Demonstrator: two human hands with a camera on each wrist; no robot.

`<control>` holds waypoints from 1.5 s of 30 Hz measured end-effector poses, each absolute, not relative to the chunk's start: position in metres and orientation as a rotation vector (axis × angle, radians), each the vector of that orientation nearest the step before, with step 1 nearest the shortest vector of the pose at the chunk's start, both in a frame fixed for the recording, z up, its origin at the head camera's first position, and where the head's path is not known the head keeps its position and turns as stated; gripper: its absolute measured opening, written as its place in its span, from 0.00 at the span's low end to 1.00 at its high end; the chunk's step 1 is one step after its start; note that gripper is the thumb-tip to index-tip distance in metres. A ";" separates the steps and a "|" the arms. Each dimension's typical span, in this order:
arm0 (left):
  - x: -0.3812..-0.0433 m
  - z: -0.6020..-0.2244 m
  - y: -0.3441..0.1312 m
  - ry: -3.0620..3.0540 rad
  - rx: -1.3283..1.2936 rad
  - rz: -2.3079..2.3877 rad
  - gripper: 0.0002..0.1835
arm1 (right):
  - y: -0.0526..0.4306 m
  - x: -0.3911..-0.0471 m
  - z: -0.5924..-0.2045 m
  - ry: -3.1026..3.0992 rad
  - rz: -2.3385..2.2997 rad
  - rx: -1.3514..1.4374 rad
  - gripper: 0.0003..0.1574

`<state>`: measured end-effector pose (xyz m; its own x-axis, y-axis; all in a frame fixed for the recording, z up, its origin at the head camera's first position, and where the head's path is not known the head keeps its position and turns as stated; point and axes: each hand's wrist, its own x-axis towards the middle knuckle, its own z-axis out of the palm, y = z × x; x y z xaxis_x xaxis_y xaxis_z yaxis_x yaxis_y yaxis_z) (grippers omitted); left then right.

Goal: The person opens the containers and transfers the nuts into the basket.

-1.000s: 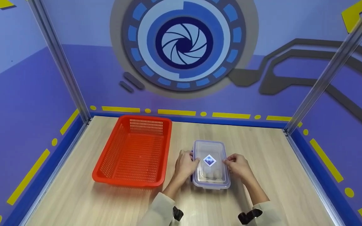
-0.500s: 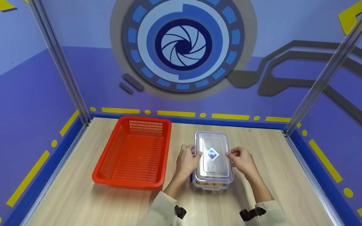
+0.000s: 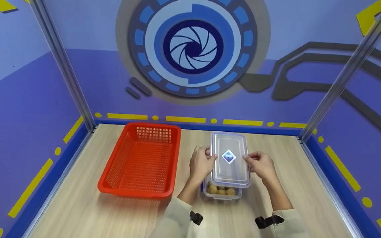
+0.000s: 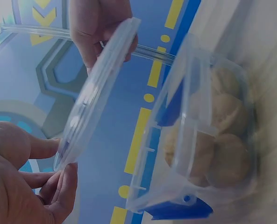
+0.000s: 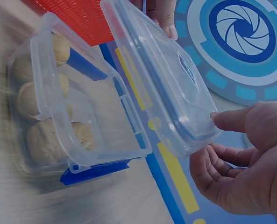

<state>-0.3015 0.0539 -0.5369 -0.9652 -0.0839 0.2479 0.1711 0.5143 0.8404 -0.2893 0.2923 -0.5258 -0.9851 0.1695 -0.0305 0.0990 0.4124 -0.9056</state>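
Observation:
A clear plastic lid (image 3: 232, 173) with a diamond-shaped label is held up above its clear box (image 4: 194, 163). On the lid's left edge, my left hand (image 3: 202, 163) pinches between thumb and fingers. The opposite edge is pinched by my right hand (image 3: 262, 166). Both wrist views show the lid tilted and apart from the box. Inside the box lie several round, tan, wrinkled walnuts (image 5: 45, 140). Blue side clips (image 5: 94, 171) hang unfastened on the box. From the head view, the lid hides most of the box; its near end shows below.
A red perforated plastic basket (image 3: 136, 194) stands on the wooden table (image 3: 88, 211), left of the box. Blue-purple printed walls (image 3: 190, 110) and metal posts (image 3: 60, 62) enclose the table at the back and sides.
Both hands have raised the lid off the box and carried it up, away and slightly right. The box's near end and the walnuts have come into view. The basket has stayed put.

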 end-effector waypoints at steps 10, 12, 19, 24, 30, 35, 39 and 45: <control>-0.308 -0.521 0.073 -2.474 -0.046 -1.472 0.21 | 0.311 -0.298 -0.513 -2.623 1.682 -0.226 0.24; -0.310 -0.520 0.078 -2.463 -0.047 -1.462 0.21 | 0.315 -0.300 -0.509 -2.629 1.671 -0.227 0.25; -0.315 -0.516 0.100 -2.426 -0.080 -1.443 0.20 | 0.332 -0.299 -0.497 -2.629 1.572 -0.244 0.24; -0.315 -0.508 0.117 -2.447 -0.144 -1.381 0.19 | 0.344 -0.296 -0.493 -2.601 1.539 -0.270 0.26; -0.313 -0.497 0.131 -2.499 -0.238 -1.283 0.22 | 0.355 -0.292 -0.492 -2.605 1.572 -0.293 0.31; -0.307 -0.493 0.136 -2.534 -0.311 -1.291 0.27 | 0.364 -0.290 -0.487 -2.643 1.660 -0.312 0.36; -0.302 -0.493 0.138 -2.519 -0.343 -1.387 0.30 | 0.371 -0.290 -0.484 -2.583 1.819 -0.324 0.41; -0.294 -0.497 0.137 -2.458 -0.382 -1.533 0.33 | 0.385 -0.288 -0.486 -2.384 2.097 -0.318 0.45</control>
<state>-0.2942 0.1370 -0.4966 -0.9423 0.1033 0.3185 0.3314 0.4223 0.8437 -0.2882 0.3846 -0.4858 -0.9789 0.1163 -0.1680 0.1815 0.1169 -0.9764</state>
